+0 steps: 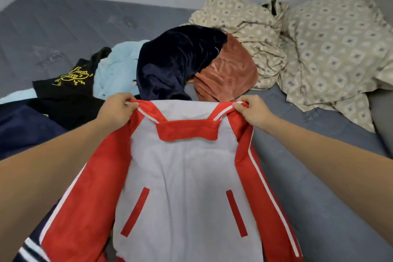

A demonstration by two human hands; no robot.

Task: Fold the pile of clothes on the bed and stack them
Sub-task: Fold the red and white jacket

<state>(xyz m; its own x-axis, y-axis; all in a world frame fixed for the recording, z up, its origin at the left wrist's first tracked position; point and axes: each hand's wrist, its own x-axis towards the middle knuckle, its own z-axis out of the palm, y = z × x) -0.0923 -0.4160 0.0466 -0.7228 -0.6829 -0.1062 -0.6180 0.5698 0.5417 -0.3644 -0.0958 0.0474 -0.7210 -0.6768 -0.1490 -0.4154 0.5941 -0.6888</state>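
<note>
Both arms reached forward; the left hand (117, 109) and right hand (250, 110) each pinched the red-and-grey jacket (182, 176) by its shoulders, fingers curled tight.

Two bare forearms are showing from the lower corners of the view, with no sleeves covering them up to the frame edge. The left hand (116, 110) and the right hand (253, 110) are wearing no gloves, rings, watches or bands, and the fingernails are looking short and plain.
</note>
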